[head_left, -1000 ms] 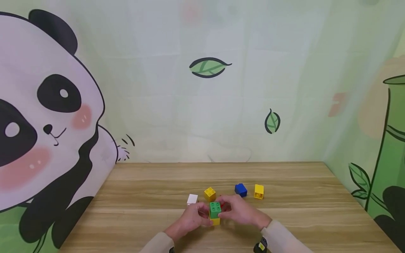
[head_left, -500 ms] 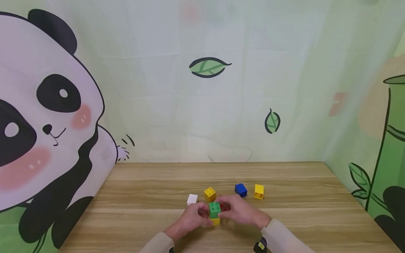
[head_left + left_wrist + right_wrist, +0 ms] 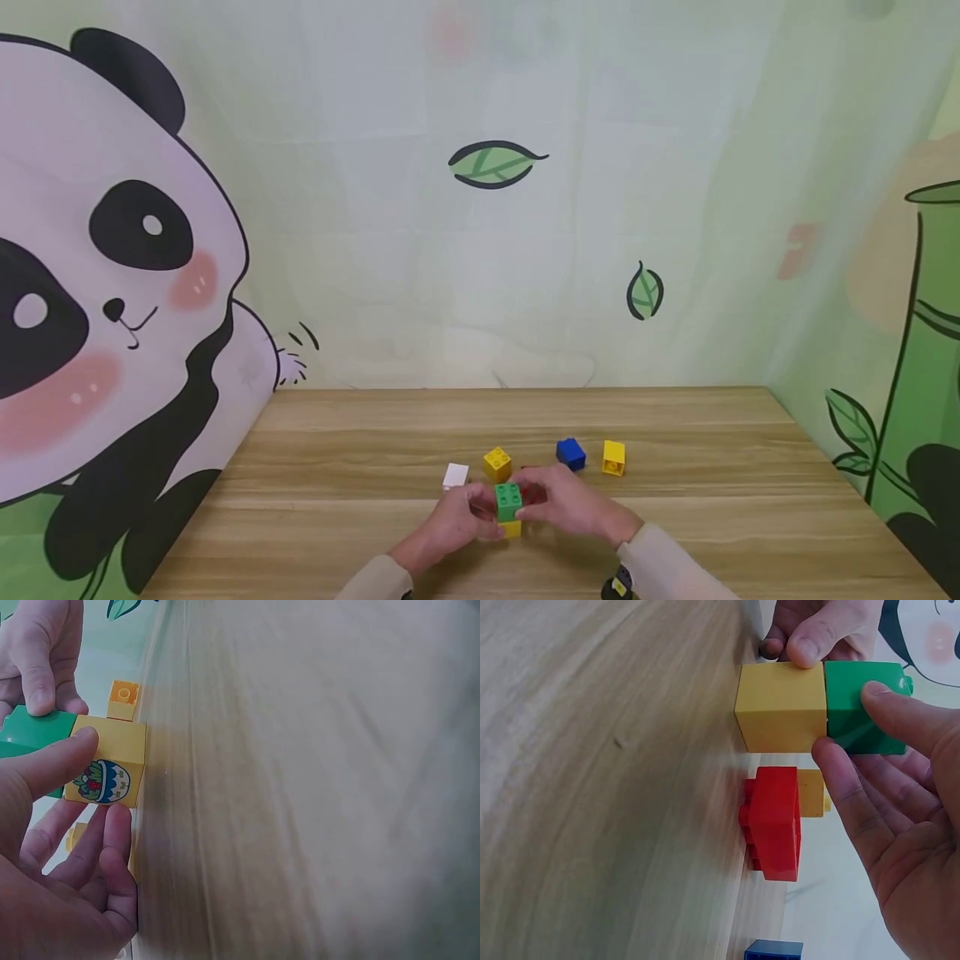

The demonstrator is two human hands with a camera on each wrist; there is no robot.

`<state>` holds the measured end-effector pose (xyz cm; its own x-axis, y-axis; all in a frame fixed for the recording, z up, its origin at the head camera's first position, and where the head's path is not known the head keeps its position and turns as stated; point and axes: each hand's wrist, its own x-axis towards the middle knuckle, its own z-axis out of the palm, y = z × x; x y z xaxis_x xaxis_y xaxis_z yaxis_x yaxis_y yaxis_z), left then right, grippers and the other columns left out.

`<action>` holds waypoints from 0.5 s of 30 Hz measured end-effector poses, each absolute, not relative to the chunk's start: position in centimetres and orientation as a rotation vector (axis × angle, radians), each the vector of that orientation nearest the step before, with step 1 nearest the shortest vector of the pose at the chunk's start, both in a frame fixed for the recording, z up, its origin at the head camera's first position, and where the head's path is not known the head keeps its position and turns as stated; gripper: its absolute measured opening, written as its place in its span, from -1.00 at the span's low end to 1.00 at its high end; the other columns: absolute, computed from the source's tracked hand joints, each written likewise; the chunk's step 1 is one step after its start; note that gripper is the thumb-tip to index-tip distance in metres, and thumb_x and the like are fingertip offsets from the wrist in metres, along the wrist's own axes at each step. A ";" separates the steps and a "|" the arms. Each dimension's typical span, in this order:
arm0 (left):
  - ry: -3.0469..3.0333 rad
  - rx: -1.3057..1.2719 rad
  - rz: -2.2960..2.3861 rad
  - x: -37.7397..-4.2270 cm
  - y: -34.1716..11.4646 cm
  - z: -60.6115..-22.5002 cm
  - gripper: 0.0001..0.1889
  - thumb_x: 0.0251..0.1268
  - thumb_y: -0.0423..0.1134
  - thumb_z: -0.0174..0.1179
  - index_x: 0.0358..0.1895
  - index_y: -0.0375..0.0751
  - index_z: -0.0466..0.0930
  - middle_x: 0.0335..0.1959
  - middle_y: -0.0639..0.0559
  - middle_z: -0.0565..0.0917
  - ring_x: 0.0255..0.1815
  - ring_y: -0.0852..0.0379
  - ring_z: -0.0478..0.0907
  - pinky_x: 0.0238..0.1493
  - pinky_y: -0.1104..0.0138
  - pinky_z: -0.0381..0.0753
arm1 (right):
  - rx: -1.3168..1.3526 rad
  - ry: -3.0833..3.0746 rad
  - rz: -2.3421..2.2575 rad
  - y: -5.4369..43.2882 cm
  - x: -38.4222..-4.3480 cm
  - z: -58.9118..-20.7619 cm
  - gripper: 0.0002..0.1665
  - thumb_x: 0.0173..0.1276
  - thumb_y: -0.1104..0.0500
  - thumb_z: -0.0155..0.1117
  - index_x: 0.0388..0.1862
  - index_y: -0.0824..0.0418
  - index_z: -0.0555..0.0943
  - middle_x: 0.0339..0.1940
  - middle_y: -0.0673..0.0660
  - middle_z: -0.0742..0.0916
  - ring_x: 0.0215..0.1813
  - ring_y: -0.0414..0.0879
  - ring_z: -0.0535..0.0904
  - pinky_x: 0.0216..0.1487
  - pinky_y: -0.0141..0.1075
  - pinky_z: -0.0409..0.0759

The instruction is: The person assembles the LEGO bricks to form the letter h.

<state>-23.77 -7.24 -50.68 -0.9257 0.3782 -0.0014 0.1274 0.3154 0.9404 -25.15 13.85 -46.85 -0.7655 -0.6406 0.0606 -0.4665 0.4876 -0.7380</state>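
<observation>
A green toy building brick [image 3: 508, 502] sits on top of a yellow brick [image 3: 512, 529] near the front of the table, their faces meeting along one seam. My left hand [image 3: 453, 525] pinches the yellow brick between thumb and fingers; in the left wrist view that brick [image 3: 120, 742] carries a printed picture of a patterned bowl. From the other side my right hand [image 3: 566, 504] grips the green brick [image 3: 847, 712], thumb on one face and fingers on the opposite one. The yellow brick's lower end is right at the tabletop in the right wrist view.
Behind the hands stand a white brick [image 3: 455, 475], a studded yellow brick [image 3: 497, 464], a blue brick [image 3: 571, 454] and another yellow brick [image 3: 614, 457] lying on its side. A red brick [image 3: 776, 825] lies beside the stack, mostly hidden by the right hand in the head view.
The scene sits slightly lower in the head view. Both hands keep the same hold on the green and yellow bricks, with barely any visible movement.
</observation>
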 end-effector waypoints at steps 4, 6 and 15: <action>2.357 0.460 1.660 -23.8 -7.2 -50.7 -0.66 -0.17 -0.51 0.43 -0.22 -0.32 0.61 -0.32 0.02 0.64 -0.29 0.11 0.54 -0.22 0.34 0.55 | -0.947 2.512 -1.142 13.9 -25.1 -46.9 -0.66 0.25 0.14 0.34 0.02 0.06 0.58 -0.22 -0.15 0.65 -0.23 -0.26 0.55 -0.17 -0.41 0.55; 2.356 0.461 1.661 -23.8 -7.2 -50.7 -0.66 -0.17 -0.51 0.43 -0.22 -0.32 0.61 -0.32 0.02 0.64 -0.29 0.11 0.53 -0.22 0.34 0.55 | -0.951 2.514 -1.132 13.9 -25.2 -46.8 -0.66 0.25 0.13 0.34 0.02 0.05 0.59 -0.22 -0.15 0.65 -0.24 -0.26 0.55 -0.17 -0.41 0.55; 2.344 0.433 1.655 -23.8 -7.2 -50.6 -0.66 -0.16 -0.52 0.43 -0.21 -0.32 0.60 -0.31 0.01 0.64 -0.28 0.11 0.54 -0.22 0.32 0.55 | -0.951 2.512 -1.109 13.9 -25.3 -46.6 -0.65 0.25 0.13 0.34 0.03 0.07 0.60 -0.20 -0.15 0.66 -0.22 -0.26 0.56 -0.16 -0.43 0.54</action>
<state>-23.84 -7.17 -50.63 -0.9276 0.3729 -0.0234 0.1027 0.3147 0.9436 -25.33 13.87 -46.64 -0.7612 -0.6470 0.0443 -0.4687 0.5016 -0.7272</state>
